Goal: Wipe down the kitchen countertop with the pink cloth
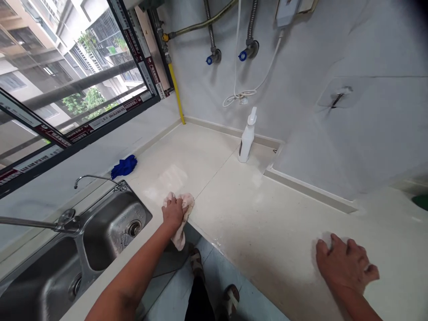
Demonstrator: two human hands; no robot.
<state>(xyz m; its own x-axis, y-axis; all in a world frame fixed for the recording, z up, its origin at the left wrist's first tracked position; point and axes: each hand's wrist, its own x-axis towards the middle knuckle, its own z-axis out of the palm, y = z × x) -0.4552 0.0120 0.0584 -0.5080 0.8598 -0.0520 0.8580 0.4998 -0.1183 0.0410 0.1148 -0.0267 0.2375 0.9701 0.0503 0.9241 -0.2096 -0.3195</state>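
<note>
My left hand [173, 215] is closed over a pale pinkish cloth [187, 203], pressed on the counter near its front corner. Part of the cloth hangs down over the counter's edge. Off to the right, my right hand [346, 263] rests on the cream countertop [254, 214] with its fingers apart and a little bent, holding nothing. Behind the left hand, the counter has a shiny, wet-looking patch. A white spray bottle [246, 141] stands upright further back, close to the wall ledge.
A double steel sink [110, 227] with a thin tap [96, 176] lies at the left. A blue cloth [124, 166] is bunched below the window. Valves [249, 51], a yellow pipe [176, 91] and a coiled white cable [239, 96] run along the back wall.
</note>
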